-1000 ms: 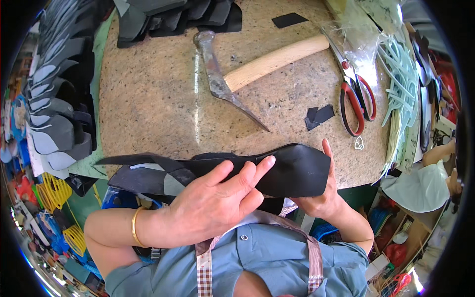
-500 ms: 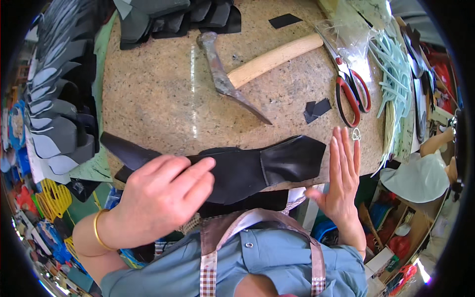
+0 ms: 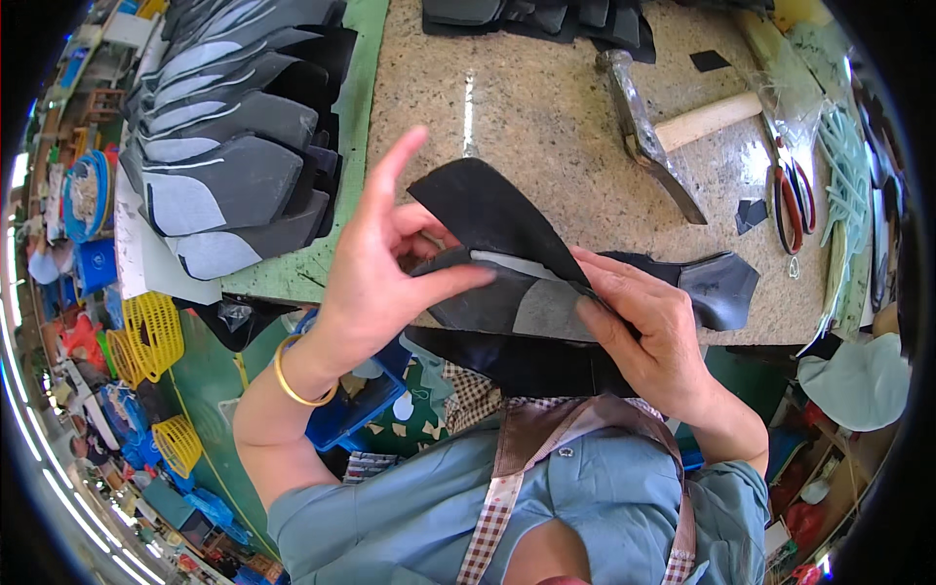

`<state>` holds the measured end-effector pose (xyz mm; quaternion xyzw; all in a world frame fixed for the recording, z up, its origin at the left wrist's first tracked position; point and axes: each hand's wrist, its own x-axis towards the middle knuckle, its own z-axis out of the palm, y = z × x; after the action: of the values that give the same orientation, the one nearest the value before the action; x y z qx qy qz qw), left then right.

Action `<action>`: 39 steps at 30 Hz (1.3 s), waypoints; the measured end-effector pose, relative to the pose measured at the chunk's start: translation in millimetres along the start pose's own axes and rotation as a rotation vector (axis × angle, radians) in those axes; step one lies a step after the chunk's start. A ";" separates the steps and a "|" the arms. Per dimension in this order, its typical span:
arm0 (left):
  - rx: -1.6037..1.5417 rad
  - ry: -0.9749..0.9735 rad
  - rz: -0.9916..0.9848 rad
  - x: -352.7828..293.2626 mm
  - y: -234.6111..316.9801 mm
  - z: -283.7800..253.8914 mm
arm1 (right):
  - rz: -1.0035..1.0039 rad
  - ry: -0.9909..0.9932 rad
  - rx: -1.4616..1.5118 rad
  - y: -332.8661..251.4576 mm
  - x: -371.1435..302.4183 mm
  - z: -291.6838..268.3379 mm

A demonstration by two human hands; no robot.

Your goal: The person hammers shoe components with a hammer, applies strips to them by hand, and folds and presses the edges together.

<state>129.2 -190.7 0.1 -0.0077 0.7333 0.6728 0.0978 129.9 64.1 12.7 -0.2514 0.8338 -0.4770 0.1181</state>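
A black leather piece (image 3: 507, 229) with a grey inner side is lifted off the stone table (image 3: 546, 127) and partly folded over. My left hand (image 3: 380, 268) pinches its left end between thumb and fingers, index finger pointing up. My right hand (image 3: 648, 331) presses on its middle and grips the fold. The piece's right end (image 3: 717, 288) still lies near the table's front edge. A second dark piece (image 3: 517, 361) hangs below it over my lap.
A wooden-handled hammer (image 3: 673, 132) lies on the table behind, with red-handled scissors (image 3: 792, 200) and pale green strips (image 3: 848, 185) to the right. A stack of grey and black cut pieces (image 3: 234, 146) stands at left, more black pieces (image 3: 526, 15) at the back. Yellow baskets (image 3: 156, 336) sit below left.
The leather piece lay flat under both palms; now both hands have lifted and folded it, and the view has shifted left and down.
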 end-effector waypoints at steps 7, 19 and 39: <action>0.248 -0.164 0.232 32.5 -2.1 -12.9 | -0.076 -0.043 -0.148 -4.2 0.3 9.6; 1.514 -0.286 0.899 -6.1 15.6 -34.7 | -0.267 -0.173 -0.840 3.6 -27.2 33.2; 1.072 -0.441 0.875 -16.4 5.1 70.3 | -0.277 -0.092 -0.656 18.7 -68.9 -17.3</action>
<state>153.9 -122.8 2.3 0.4714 0.8613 0.1842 -0.0445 174.9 121.3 2.7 -0.4078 0.8944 -0.1836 0.0026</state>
